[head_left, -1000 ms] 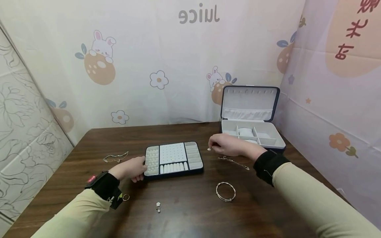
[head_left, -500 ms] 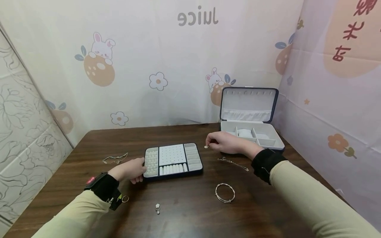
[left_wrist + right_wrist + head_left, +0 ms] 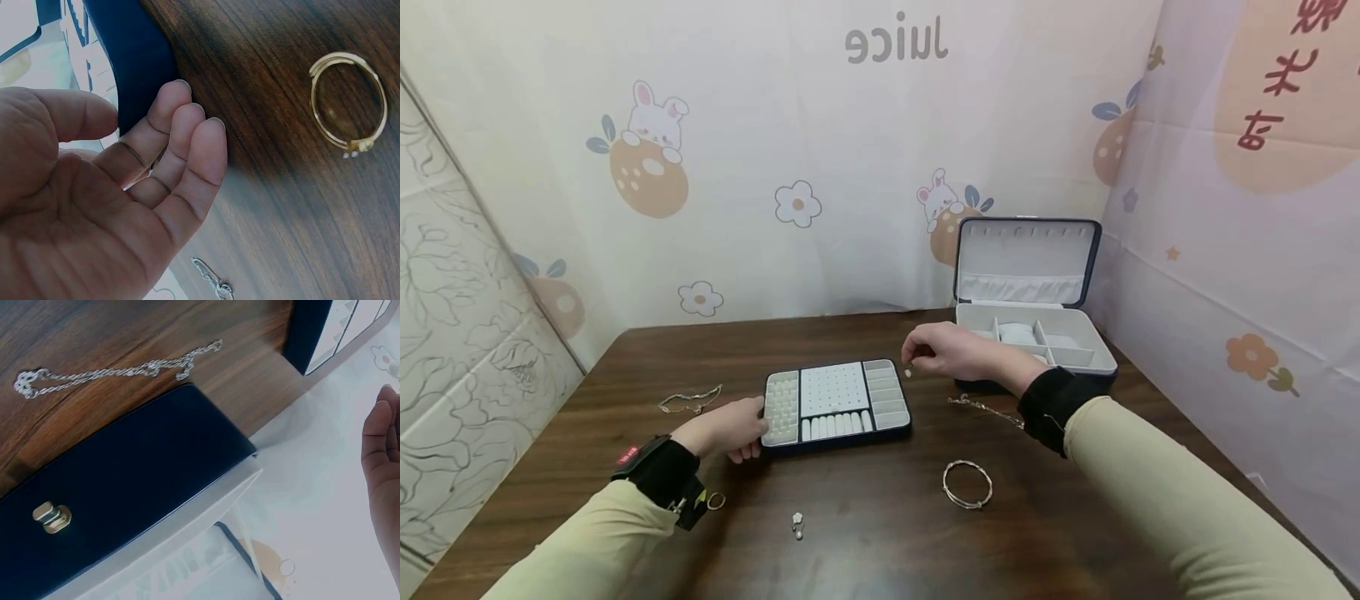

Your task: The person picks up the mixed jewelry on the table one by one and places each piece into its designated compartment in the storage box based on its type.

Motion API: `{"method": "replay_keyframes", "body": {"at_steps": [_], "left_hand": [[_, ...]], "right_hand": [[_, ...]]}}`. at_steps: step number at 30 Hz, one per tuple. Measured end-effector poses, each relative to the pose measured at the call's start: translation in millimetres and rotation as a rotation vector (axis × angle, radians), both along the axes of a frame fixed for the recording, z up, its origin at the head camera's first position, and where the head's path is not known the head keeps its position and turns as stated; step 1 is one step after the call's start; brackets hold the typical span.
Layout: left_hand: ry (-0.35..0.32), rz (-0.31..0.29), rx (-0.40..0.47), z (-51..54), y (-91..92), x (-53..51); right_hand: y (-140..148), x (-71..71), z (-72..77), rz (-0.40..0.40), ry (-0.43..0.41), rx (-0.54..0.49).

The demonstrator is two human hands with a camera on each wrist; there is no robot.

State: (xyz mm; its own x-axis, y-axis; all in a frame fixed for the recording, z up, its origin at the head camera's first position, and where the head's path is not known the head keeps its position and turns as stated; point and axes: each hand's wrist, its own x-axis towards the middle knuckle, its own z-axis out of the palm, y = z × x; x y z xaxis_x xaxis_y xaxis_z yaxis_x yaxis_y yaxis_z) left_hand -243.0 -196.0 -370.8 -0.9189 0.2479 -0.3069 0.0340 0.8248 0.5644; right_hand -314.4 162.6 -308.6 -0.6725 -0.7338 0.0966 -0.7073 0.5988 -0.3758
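A tiny pale gold-toned piece of jewelry [image 3: 907, 373], too small to identify, hangs at the fingertips of the right hand [image 3: 946, 350], just off the right end of the jewelry tray. That hand pinches it narrowly between thumb and forefinger; the right-wrist view cuts off the fingertips. The left hand [image 3: 737, 427] grips the near-left end of the navy jewelry tray [image 3: 850, 442], thumb at the rim, the other visible fingers loosely curled beside the wall. The tray has a pegboard-like pad, white ring rolls and small compartments.

Near the left wrist lies a gold ring [image 3: 361, 145] with small stones. A silver-toned chain [image 3: 223, 289] rests beyond the left hand, left of the tray. In front of the tray is a flower-and-pearl earring [image 3: 797, 520]; right of that, a bangle [image 3: 967, 505]. Another chain [image 3: 119, 373] stretches in front of the navy jewelry box [image 3: 131, 462], whose lid stands raised and whose front bears a gold clasp [image 3: 55, 517]. All stand on a dark wood-grain bench [image 3: 880, 554] before a rabbit-print backdrop [image 3: 850, 125].
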Motion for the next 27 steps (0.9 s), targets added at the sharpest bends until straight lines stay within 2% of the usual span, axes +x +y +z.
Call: {"method": "replay_keyframes", "body": {"at_steps": [4, 13, 27], "left_hand": [[0.005, -0.001, 0.003, 1.3, 0.4, 1.5], [-0.028, 0.004, -0.014, -0.7, -0.6, 3.1], [-0.016, 0.007, -0.009, 1.2, 1.8, 1.4]], "right_hand": [[-4.1, 0.0, -1.7, 0.026, 0.027, -0.033], [-11.2, 0.0, -5.8, -0.006, -0.014, -0.103], [-18.9, 2.4, 1.0, 0.021, 0.0, -0.088]]}}
